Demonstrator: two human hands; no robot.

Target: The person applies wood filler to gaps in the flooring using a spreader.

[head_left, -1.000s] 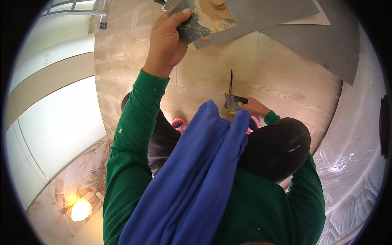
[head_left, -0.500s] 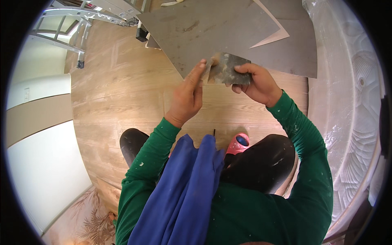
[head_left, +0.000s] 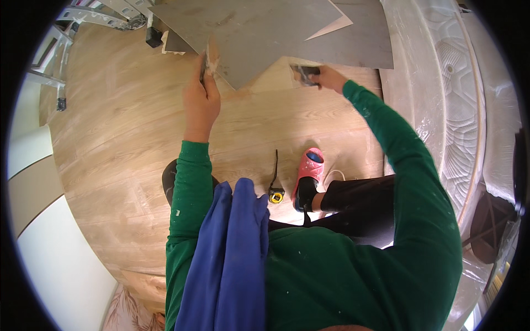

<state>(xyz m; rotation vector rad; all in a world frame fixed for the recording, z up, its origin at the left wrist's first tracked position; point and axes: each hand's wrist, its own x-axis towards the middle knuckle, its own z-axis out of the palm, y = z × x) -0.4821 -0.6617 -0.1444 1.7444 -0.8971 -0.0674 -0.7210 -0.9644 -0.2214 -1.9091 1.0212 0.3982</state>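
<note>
My left hand (head_left: 201, 98) is raised at the left tip of a large grey sheet, its fingers closed on a thin flat scraper (head_left: 208, 59) that shows almost edge-on. A tan patch by its upper end is smeared by motion. To the right, my right hand (head_left: 330, 79) grips a dark flat scraper plate (head_left: 305, 75), blurred, just off the sheet's near edge and above the wood floor. The two hands are well apart. The grey sheet (head_left: 259, 38) lies ahead of both, with dark smudges on it.
A yellow and black tape measure (head_left: 276, 195) lies on the floor (head_left: 132, 160) beside a pink slipper (head_left: 311, 165) on my foot. Ladder legs (head_left: 61, 91) stand at upper left. A plastic-wrapped mattress (head_left: 461, 99) lines the right. Blue cloth (head_left: 232, 259) hangs before me.
My hands have parted: the left went left with its scraper, the right slightly up with the dark plate. The view has shifted, and the tape measure has come into sight.
</note>
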